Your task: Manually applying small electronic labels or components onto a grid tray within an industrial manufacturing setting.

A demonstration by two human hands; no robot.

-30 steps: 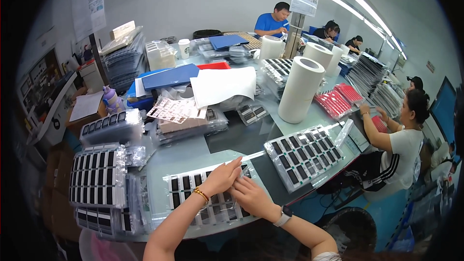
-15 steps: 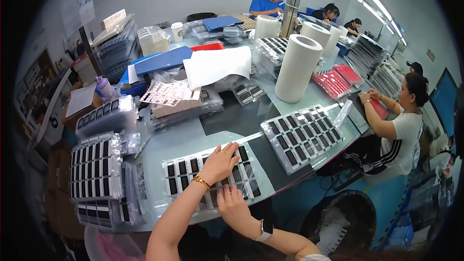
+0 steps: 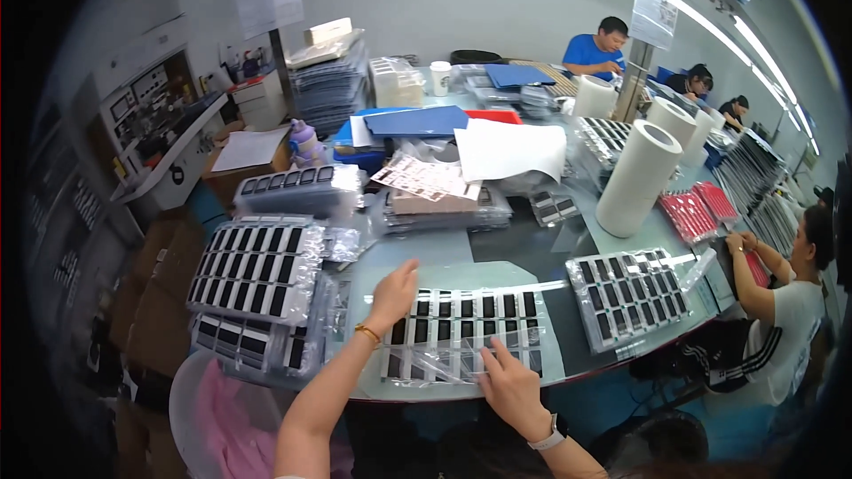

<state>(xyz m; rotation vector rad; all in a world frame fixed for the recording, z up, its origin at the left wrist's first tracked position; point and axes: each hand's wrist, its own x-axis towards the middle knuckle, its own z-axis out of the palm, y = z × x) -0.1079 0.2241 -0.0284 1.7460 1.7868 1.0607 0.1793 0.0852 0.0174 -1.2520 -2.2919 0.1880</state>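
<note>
While the left hand (image 3: 393, 291) lies flat, fingers spread, the right hand (image 3: 510, 383) presses the tray (image 3: 461, 334) open-palmed.

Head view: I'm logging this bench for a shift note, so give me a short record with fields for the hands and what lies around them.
left hand: flat on the left end of the clear tray of dark parts
right hand: fingers on the tray's near edge
second tray: right of it, untouched
stacked trays: left, wrapped in film
white roll: upright, behind
co-worker's hand: at the far right edge
</note>
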